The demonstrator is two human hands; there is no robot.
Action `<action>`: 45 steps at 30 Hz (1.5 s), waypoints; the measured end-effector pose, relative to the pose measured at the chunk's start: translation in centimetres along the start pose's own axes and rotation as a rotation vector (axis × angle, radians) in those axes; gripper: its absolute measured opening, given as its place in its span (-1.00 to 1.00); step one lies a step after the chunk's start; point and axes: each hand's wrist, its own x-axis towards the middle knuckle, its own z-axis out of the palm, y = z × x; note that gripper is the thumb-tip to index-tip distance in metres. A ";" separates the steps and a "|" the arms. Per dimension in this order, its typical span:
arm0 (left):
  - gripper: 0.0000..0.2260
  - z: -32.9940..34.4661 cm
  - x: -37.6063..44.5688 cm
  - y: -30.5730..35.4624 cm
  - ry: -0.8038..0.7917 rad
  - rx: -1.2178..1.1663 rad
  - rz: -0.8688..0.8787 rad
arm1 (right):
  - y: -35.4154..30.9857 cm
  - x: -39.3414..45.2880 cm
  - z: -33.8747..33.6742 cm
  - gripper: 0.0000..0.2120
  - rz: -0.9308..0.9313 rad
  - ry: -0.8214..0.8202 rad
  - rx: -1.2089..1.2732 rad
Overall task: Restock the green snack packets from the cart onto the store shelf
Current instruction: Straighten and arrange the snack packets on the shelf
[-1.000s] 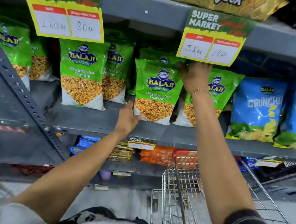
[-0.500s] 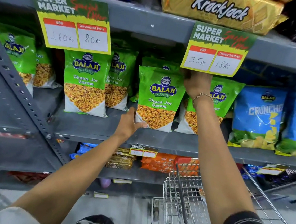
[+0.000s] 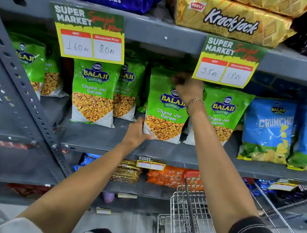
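One green packet [image 3: 165, 106] upright, label outward

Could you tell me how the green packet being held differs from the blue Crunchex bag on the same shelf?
The green packet reads Chana Jor Garam; the blue Crunchex bag shows wafers. The green packet is gripped at top by the right hand and at its base by the left hand; the blue bag stands untouched. Both carry Balaji logos.

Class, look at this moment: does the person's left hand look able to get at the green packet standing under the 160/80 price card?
Probably yes. The left hand is at the middle packet's bottom corner, and bare shelf lies between it and the green packet; nothing blocks the way.
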 end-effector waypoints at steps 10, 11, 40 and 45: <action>-0.66 -6.0 -1.9 1.4 0.036 -0.138 -0.081 | -3.8 -6.6 2.1 -0.85 -0.195 0.195 0.272; -0.75 -7.7 -2.1 1.5 0.114 -0.166 -0.079 | -4.9 -7.4 3.3 -0.89 -0.214 0.133 0.388; -0.60 -13.7 -2.3 -4.4 0.287 0.241 -0.247 | -6.2 -11.6 11.9 -0.53 0.011 0.013 0.674; -0.58 -14.1 -2.3 -4.6 0.244 0.234 -0.242 | -10.0 -3.6 4.7 -0.65 -0.291 0.288 0.433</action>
